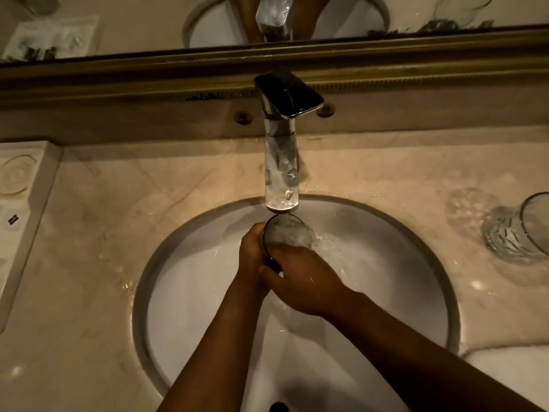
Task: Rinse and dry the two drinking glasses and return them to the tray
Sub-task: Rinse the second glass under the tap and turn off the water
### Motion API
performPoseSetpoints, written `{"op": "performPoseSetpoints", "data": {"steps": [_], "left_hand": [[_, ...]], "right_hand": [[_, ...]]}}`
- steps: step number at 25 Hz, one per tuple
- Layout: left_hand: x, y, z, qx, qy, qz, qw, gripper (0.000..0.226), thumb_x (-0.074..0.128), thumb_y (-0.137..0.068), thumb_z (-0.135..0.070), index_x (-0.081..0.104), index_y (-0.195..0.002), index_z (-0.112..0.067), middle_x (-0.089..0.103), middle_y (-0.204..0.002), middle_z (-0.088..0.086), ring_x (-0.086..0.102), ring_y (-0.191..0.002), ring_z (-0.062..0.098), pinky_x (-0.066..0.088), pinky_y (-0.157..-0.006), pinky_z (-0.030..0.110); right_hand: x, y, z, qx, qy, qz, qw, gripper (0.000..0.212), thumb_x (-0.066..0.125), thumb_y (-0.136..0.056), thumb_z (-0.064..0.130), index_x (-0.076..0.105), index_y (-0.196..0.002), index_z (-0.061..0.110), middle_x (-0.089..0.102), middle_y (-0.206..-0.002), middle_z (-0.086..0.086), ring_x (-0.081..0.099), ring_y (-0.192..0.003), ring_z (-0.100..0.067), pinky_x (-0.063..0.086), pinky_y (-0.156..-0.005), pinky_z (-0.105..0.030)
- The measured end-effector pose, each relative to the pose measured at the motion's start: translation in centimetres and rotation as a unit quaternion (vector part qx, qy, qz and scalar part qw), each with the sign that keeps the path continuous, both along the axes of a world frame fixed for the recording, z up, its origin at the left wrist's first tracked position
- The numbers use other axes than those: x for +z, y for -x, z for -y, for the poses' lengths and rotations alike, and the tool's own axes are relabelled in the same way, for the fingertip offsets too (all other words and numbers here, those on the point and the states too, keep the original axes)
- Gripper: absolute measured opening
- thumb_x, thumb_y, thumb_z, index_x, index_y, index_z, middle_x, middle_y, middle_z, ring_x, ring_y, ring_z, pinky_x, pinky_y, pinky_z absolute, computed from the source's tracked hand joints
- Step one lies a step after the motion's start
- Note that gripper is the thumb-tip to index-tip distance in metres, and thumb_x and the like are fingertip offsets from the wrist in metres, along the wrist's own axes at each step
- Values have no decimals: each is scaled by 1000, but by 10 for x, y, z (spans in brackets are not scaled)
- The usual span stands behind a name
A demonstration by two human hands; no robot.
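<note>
A clear drinking glass (285, 231) is under the running faucet (280, 171), over the round white sink (184, 292). Water fills it and spills over its right side. My left hand (252, 251) wraps its left side and my right hand (300, 281) grips it from the front, hiding its lower part. A second cut-pattern glass (520, 233) stands upright on the marble counter at the far right, cut off by the frame's edge. A white tray (38, 185) lies on the counter at the far left.
The marble counter (104, 221) around the sink is wet with splashes. A gold-framed mirror (297, 22) runs along the back wall. A white cloth or towel (511, 370) lies at the lower right. The sink drain (278, 407) shows at the bottom edge.
</note>
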State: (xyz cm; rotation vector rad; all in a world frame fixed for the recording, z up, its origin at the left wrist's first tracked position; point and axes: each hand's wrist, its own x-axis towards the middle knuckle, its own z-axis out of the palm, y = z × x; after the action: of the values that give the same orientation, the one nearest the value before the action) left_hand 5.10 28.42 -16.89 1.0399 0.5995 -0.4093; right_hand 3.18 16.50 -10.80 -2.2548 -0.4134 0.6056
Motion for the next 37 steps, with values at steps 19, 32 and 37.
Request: {"op": "performPoseSetpoints", "data": {"steps": [19,32,37], "left_hand": [[3,13,20,92,86,-28,992,39,62,-92,-40,65,-112,-7,68,-92,12,68,-86,24,54,-80,36],[41,-16,-16,-101,-27,-96,990,39,47,-101,-40,72,-109,-12,77,-102,14,73,-86,28,58,-68,36],[31,-5,7,-92,-306,36,947,21,58,-99,-37,70,-99,-20,76,-95,11,73,-70,28,54,-47,35]], "right_hand": [[-8,-5,-4,-288,-129,-32,948,22,67,-93,38,75,-78,24,73,-69,8,69,-60,-3,55,-59,-20],[-38,-17,26,-55,-149,-57,986,15,67,-95,30,78,-104,25,76,-95,17,70,-90,-1,53,-83,-18],[-32,-9,0,-363,-278,-221,861,39,62,-91,49,77,-91,12,79,-86,-7,75,-80,-21,58,-80,-39]]}}
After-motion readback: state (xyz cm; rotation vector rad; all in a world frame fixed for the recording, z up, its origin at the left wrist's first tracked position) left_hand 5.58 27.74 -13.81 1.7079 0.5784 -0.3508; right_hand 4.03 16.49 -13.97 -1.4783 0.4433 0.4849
